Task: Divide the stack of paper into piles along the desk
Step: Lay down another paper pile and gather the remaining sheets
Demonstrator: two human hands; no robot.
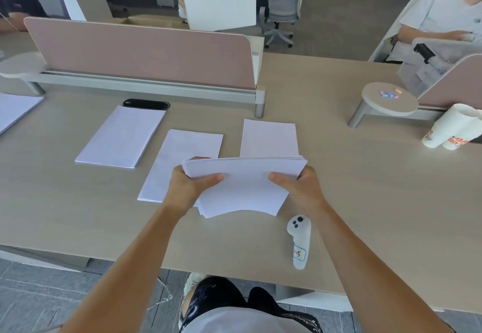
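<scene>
A thick stack of white paper [242, 186] is held a little above the desk [365, 176]. My left hand [187, 189] grips its left edge with the thumb on top, and my right hand [300, 189] grips its right edge the same way. Three white piles lie flat on the desk beyond it: a left pile [122, 137], a middle pile [180, 160] partly hidden by my left hand and the stack, and a right pile [270, 138] whose near end is behind the stack. Another pile [14, 109] shows at the far left edge.
A white handheld controller [299, 241] lies near the front edge on the right. A pink divider screen [146, 53] runs along the back, with a black cable slot [146, 103] before it. Paper cups [448, 129] and a small round shelf [390, 97] stand far right. People sit beyond.
</scene>
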